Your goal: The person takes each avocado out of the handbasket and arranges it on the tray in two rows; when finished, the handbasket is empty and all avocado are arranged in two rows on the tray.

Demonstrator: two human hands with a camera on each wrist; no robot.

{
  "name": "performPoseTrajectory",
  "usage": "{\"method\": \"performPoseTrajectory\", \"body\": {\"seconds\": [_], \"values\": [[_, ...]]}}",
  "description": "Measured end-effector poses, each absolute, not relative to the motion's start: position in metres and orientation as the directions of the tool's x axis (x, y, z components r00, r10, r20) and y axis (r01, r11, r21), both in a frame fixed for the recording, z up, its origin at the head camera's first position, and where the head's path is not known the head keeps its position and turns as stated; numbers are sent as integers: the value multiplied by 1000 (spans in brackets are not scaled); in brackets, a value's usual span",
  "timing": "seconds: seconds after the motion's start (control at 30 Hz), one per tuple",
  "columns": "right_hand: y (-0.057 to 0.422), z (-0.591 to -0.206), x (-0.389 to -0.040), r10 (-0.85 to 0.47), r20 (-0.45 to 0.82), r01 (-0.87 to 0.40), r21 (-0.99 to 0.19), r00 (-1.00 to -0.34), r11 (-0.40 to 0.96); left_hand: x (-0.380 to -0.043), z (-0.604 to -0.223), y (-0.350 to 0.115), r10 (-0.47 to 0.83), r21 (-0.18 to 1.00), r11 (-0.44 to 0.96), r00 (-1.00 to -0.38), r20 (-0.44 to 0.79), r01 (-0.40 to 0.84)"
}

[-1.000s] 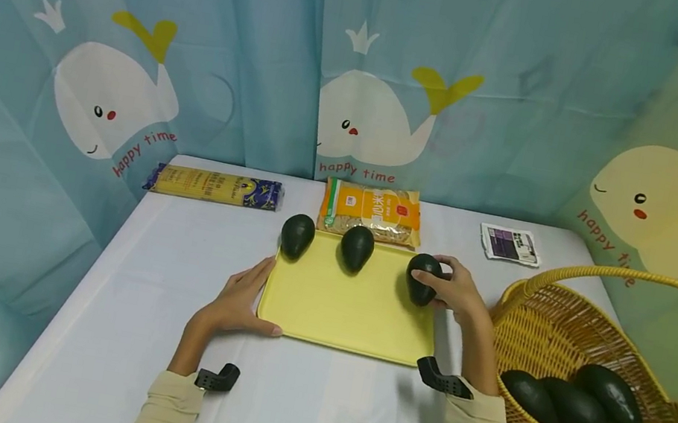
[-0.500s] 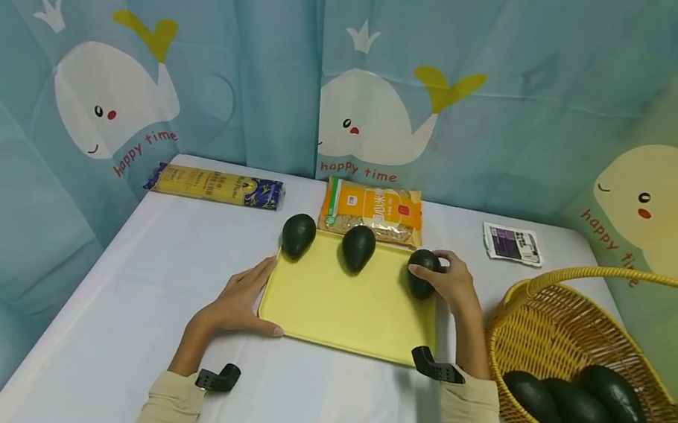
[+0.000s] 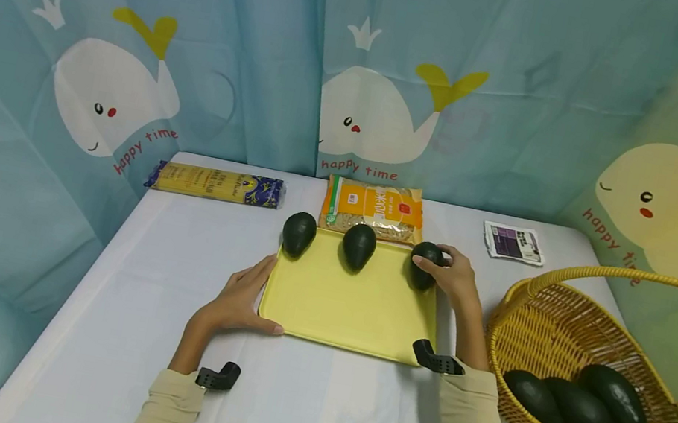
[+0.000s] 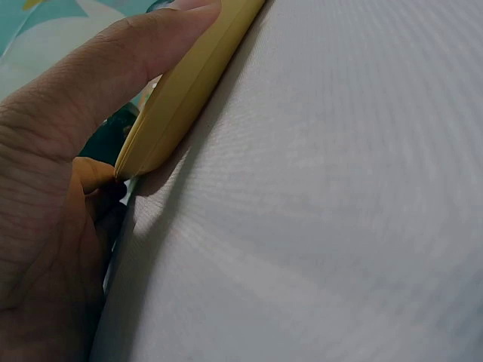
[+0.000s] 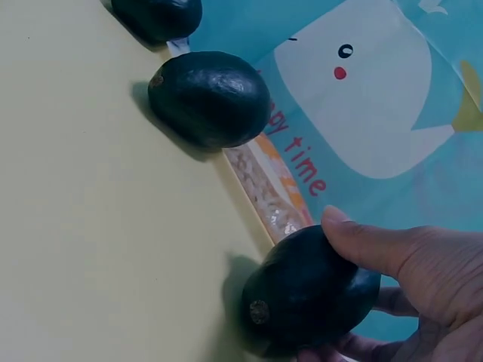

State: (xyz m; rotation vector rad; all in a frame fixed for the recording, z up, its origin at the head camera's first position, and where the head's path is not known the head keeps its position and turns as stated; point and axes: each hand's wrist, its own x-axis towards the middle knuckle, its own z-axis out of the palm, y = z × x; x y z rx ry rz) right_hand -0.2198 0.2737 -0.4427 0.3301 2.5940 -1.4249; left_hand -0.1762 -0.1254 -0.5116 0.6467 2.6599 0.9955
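At the far right of the yellow tray (image 3: 348, 311), my right hand (image 3: 455, 276) grips a dark green avocado (image 3: 422, 274). The right wrist view shows my thumb along one side of this avocado (image 5: 306, 298) and fingers around the other. Two more avocados, one in the middle (image 3: 358, 247) and one at the left corner (image 3: 299, 234), stand in line along the tray's back edge. My left hand (image 3: 239, 300) rests against the tray's front left corner, fingers straight along the left side and thumb on the front edge. Up close, the left wrist view shows the thumb touching the tray's wall (image 4: 177, 98).
On the right stands a wicker basket (image 3: 536, 329) with a tall handle, holding several dark avocados (image 3: 576, 408). Behind the tray lies an orange grain bag (image 3: 373, 210). A yellow and blue packet (image 3: 214, 184) lies back left, a small purple and white packet (image 3: 513, 243) back right.
My right hand has moved the avocado a little toward the tray's back edge, nearly level with the other two. My left hand has stayed at the tray's corner.
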Motion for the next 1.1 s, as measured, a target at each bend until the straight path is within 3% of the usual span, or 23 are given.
{"method": "performPoseTrajectory", "body": {"seconds": [1.1], "values": [[276, -448, -218, 114, -217, 245, -857, -969, 453, -176, -510, -126, 480, 665, 669, -876, -48, 331]]}}
